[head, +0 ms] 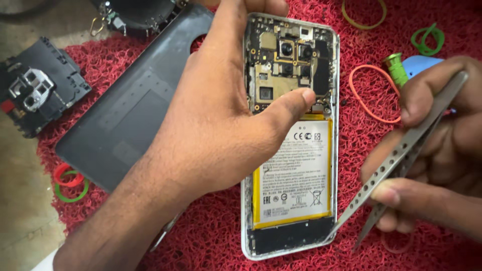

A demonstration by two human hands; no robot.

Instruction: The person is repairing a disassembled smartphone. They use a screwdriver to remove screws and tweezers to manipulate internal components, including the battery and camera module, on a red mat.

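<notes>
**Opened smartphone held over a red mat, tweezers at its lower edge**

The left hand (211,115) grips an opened smartphone (291,135) by its upper part. The fingers are closed around the top edge and the thumb (291,103) presses on the circuit board (286,60), just above the battery. The phone has no back cover, so the board with two camera modules and the yellow-framed battery (293,170) are visible. The phone stands a little tilted, with its lower end close to the red looped mat (211,236).

The right hand (432,150) is closed on metal tweezers (401,155) with a row of small holes. The tips point down and to the left, and one tip touches the lower right corner of the phone, beside the black bottom section.

On the mat, left of the phone, lies the grey back cover (130,105). Further left, on the bare surface, is a black inner frame piece (37,85) with a metal part. Several rubber bands lie around: an orange one (371,95) and a green one (428,39) at the right, red and green ones (70,180) at the left. A green-tipped tool (395,68) and a blue object (419,65) are behind the right hand.
</notes>
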